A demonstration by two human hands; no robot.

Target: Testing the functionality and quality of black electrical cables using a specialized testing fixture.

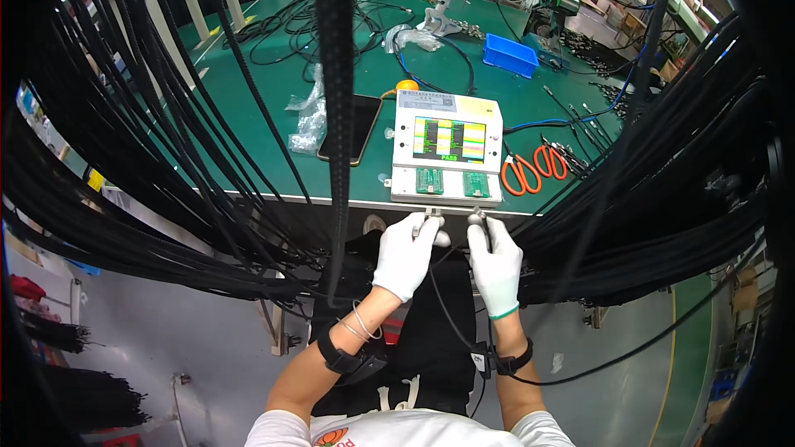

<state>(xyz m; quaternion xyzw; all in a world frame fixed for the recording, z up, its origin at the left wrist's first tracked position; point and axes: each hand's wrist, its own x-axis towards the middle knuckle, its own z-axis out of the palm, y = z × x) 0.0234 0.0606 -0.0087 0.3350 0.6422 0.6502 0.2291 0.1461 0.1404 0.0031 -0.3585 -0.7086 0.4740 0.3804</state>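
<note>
White-gloved in the head view, our left hand (406, 257) is pinching a small grey plug (432, 212) between thumb and fingers, while our right hand (497, 261) is grasping another cable end (478, 213) the same way. Both pieces are pointing forward, just in front of the white screened device (404, 157) and near its two green boards (429, 181). Below the hands, a black cable (445, 308) is hanging in a loose curve. We are judging the plugs to be light and stiff, the cable supple, and smooth shells to be slippery under gloves; we are favouring a hold on the shell sides, sparing the likely fragile contacts and the cord.
</note>
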